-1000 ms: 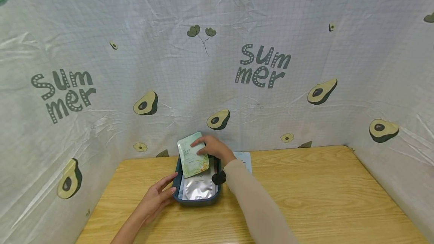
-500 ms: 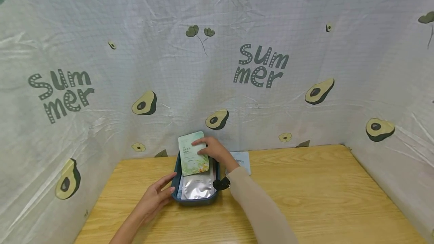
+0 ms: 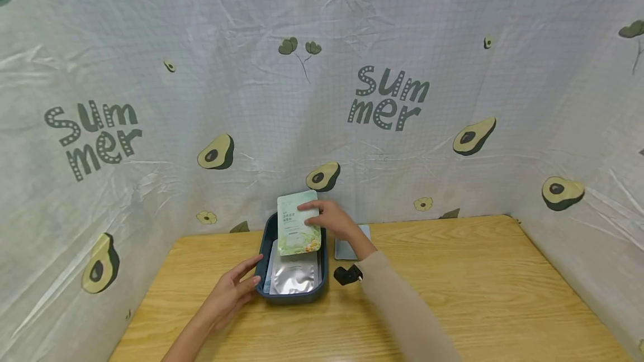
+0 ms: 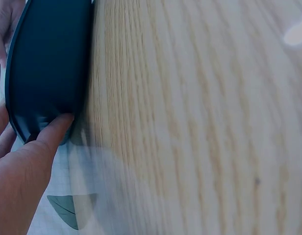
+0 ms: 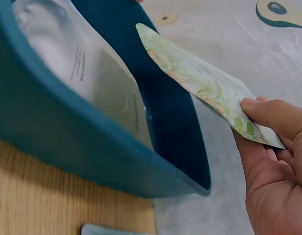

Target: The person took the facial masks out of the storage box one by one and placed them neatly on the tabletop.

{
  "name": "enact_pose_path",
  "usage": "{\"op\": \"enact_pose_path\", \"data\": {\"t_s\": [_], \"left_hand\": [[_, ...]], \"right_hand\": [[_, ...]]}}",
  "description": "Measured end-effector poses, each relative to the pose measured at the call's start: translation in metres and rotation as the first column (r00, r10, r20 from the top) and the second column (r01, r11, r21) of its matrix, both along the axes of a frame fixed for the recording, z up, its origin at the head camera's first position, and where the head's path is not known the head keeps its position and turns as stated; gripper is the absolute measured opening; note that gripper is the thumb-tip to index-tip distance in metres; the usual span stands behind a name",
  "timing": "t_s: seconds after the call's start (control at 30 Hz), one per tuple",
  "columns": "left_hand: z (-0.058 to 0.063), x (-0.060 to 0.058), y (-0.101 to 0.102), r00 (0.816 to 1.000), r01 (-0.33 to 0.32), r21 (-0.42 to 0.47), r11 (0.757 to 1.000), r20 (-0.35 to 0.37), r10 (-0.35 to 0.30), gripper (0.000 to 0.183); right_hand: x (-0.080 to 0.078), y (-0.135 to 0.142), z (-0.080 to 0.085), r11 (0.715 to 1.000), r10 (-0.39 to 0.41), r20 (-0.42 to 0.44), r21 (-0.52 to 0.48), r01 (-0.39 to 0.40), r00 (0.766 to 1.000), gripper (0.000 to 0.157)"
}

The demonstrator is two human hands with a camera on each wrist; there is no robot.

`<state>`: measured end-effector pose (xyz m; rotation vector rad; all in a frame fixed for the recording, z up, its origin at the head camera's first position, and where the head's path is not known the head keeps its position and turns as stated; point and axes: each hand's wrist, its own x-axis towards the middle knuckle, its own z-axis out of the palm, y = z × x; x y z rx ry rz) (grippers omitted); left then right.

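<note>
One pack (image 3: 297, 234) shows its words (image 3: 292, 219) only from the head — right hand (image 3: 336, 220) pinches it; left hand (image 3: 232, 294), loose, touches the bin (image 3: 292, 299).

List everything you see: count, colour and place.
Table: one, yellowish wood, foreground
Printed sheeting: count unclear, whitish, behind table
Bin: one, dark blue, on table
Silver packet: one, silver, in bin
Packet edges: count unclear, bluish, in bin
Flat packet: one, pale blue, right of bin
Floral packet: one, pale green, at bin's far end
Wrist device: one, black, right wrist
Left hand: one, touching bin's side
Right hand: one, pinching floral packet
Sleeve: one, beige, right arm
</note>
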<state>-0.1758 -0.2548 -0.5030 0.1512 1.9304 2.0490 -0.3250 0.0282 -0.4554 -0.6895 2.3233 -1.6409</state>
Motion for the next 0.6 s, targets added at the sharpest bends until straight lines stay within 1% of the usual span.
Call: {"op": "enact_pose_path", "data": {"t_s": [0.1, 0.17, 0.27, 0.33, 0.47, 0.6], "left_hand": [[0.001, -0.002, 0.0, 1.0, 0.004, -0.015, 1.0, -0.004, -0.004, 0.066], [0.001, -0.004, 0.0, 1.0, -0.007, -0.022, 1.0, -0.004, 0.007, 0.065], [0.003, -0.005, -0.001, 1.0, -0.027, -0.03, 0.999, 0.002, 0.027, 0.063], [0.003, -0.006, -0.002, 0.999, -0.041, -0.034, 0.999, 0.011, 0.042, 0.063], [0.002, -0.003, -0.001, 0.999, -0.048, -0.056, 0.997, 0.023, 0.049, 0.063], [0.003, -0.001, 0.001, 0.997, -0.057, -0.061, 0.996, 0.043, 0.06, 0.064]], "right_hand": [[0.003, 0.008, 0.005, 1.0, -0.023, -0.008, -0.002, 0.023, 1.0, 0.038], [0.004, 0.013, 0.008, 0.999, -0.033, -0.019, 0.001, 0.033, 0.999, 0.038], [0.006, 0.018, 0.01, 1.0, -0.029, -0.011, -0.013, 0.029, 1.0, 0.038], [0.007, 0.021, 0.01, 0.999, -0.024, 0.005, -0.031, 0.024, 1.0, 0.038], [0.014, 0.028, 0.007, 0.997, -0.022, 0.041, -0.067, 0.024, 0.999, 0.038], [0.019, 0.039, 0.002, 0.996, -0.032, 0.051, -0.082, 0.036, 0.998, 0.038]]}}
